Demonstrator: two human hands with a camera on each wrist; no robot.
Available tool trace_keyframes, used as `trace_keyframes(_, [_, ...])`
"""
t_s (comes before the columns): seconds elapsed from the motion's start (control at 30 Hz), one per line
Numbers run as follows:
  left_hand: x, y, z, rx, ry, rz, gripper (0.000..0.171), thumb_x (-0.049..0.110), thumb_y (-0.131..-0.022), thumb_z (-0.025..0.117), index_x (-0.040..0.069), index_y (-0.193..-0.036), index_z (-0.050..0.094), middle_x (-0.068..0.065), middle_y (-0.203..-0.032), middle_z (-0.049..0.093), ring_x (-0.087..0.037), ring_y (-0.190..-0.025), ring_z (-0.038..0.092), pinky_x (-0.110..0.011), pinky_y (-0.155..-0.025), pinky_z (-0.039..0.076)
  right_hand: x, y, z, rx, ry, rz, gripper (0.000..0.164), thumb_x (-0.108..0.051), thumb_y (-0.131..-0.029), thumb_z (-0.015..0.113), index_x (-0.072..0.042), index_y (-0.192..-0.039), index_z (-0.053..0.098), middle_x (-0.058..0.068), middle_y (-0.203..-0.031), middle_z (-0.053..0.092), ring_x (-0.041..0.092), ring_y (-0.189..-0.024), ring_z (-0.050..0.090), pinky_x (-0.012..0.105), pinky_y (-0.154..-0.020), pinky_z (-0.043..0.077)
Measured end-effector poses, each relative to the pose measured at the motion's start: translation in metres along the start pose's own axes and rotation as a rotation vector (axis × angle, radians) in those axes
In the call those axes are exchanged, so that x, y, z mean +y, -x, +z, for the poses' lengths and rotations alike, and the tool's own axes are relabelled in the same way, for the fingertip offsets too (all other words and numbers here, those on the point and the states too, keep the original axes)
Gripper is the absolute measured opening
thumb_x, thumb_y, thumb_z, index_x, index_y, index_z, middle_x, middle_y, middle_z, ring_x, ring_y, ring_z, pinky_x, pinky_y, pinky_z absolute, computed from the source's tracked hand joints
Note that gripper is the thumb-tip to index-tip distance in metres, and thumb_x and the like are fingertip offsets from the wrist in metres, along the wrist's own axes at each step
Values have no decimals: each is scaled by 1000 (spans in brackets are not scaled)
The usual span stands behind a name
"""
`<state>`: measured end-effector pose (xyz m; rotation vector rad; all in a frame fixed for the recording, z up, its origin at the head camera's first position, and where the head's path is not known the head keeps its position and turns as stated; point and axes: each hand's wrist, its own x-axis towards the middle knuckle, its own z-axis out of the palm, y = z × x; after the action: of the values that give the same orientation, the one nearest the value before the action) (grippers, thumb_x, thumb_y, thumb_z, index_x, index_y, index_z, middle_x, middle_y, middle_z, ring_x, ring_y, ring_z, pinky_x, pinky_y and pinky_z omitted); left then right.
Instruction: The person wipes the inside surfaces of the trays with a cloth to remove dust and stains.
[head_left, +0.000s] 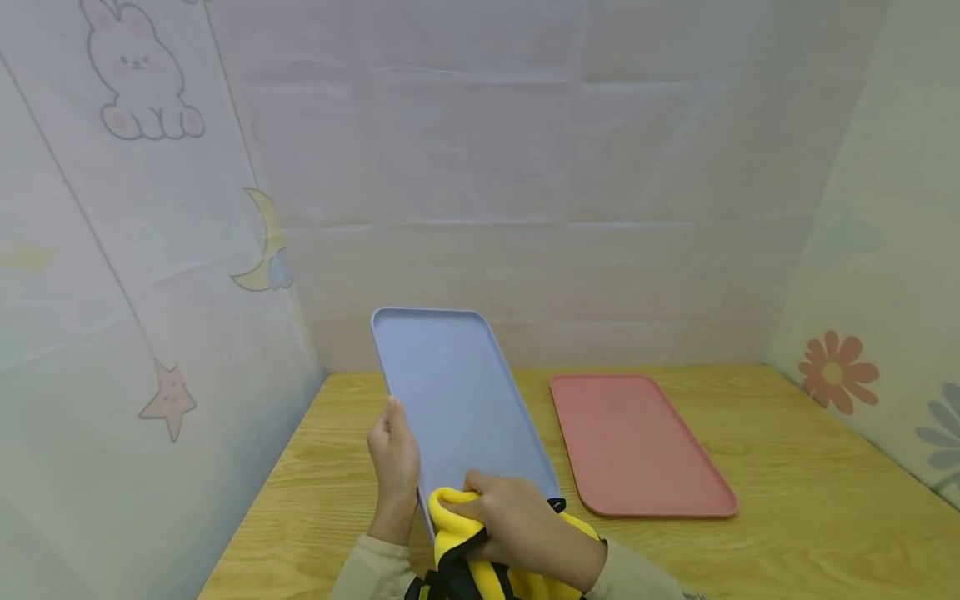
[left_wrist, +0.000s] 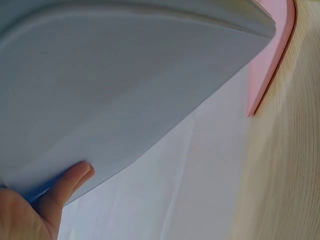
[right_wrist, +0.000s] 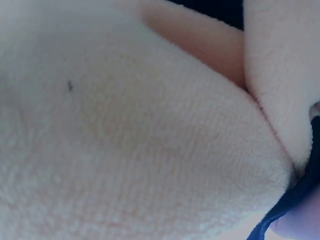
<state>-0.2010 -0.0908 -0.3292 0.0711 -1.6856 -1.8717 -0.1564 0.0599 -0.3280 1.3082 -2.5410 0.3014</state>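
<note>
A person's left hand (head_left: 394, 457) grips with its thumb pointing upward, the wrist bare above a beige fabric sleeve (head_left: 375, 571). The right hand (head_left: 521, 518) sits lower, angled toward the left, fingers bent in a grip.

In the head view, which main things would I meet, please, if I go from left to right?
Pink star, yellow moon, blue tray, pink tray, red flower, grey-blue flower.
</note>
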Motion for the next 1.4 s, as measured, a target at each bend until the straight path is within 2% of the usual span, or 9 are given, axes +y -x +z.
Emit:
trace_keyframes(0.13, [1,-1,0,9,-12,-19,45,25,-99,32,11,-56,26,2,-52,22,-6,-43,20,-20,-41,21,3,1,0,-23,-7,37,57,-35,-64,78,-20,-115,60,-7,-80,47,-1,-51,32,11,-43,28])
trace_keyframes(0.37, [3,-3,-1,27,4,-59,45,26,-98,33,11,-56,28,2,-52,26,-6,-44,24,-20,-42,24,14,6,6,40,-93,94,47,-34,-66,78,-15,-107,66,-6,-78,47,0,-54,35,12,-47,31])
trace_keyframes(0.5, [3,-4,-1,30,11,-67,45,25,-98,33,11,-56,29,2,-53,29,-6,-45,28,-20,-43,27,22,9,10,50,-104,113,41,-32,-67,78,-14,-102,68,-6,-79,46,1,-55,36,12,-48,33])
trace_keyframes(0.67, [3,-5,-1,30,7,-73,45,25,-98,33,11,-56,31,2,-52,32,-7,-45,31,-20,-43,29,31,13,14,62,-90,138,35,-32,-67,78,-14,-95,68,-6,-76,43,2,-54,35,13,-46,32])
trace_keyframes(0.93, [3,-5,-1,7,32,-56,45,24,-98,33,11,-56,32,2,-52,35,-7,-45,34,-20,-43,31,45,20,19,66,-25,185,41,-32,-65,79,-12,-100,68,-5,-75,44,3,-52,35,14,-43,32])
trace_keyframes(1.07, [4,-5,-2,5,27,-52,46,25,-98,34,11,-55,30,2,-51,32,-6,-44,30,-20,-42,28,50,23,20,63,10,202,41,-31,-66,79,-11,-100,68,-5,-73,40,4,-50,32,16,-41,30])
trace_keyframes(1.4, [4,-5,-3,-9,31,-56,44,23,-98,33,10,-56,32,1,-53,34,-7,-45,33,-20,-43,30,65,30,25,21,15,269,30,-31,-66,78,-10,-85,68,-6,-70,39,4,-50,32,17,-41,30])
